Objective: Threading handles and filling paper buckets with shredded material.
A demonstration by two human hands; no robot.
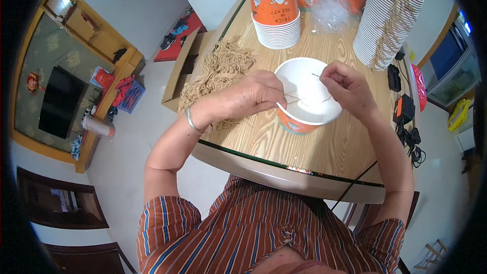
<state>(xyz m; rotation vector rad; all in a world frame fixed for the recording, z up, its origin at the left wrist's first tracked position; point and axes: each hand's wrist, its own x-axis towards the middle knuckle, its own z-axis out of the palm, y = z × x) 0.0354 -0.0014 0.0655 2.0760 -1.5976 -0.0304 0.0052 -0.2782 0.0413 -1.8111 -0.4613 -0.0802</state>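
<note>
A white-lined paper bucket with an orange printed outside stands open on the table, tilted slightly toward me. At its left rim my left hand is closed, fingers pinching the edge, and a thin piece of tan twine runs from it into the bucket. Over the right rim my right hand is closed in a pinch. A thin strand end pokes out beside its fingertips, and another bit hangs below them. Beyond my left hand lies a loose heap of tan twine.
Upside-down stacked buckets stand at the back. A taller leaning stack with twine hanging on it is at the back right, near a clear plastic bag. Black adapters and cables lie along the right edge. A cardboard box sits left of the table.
</note>
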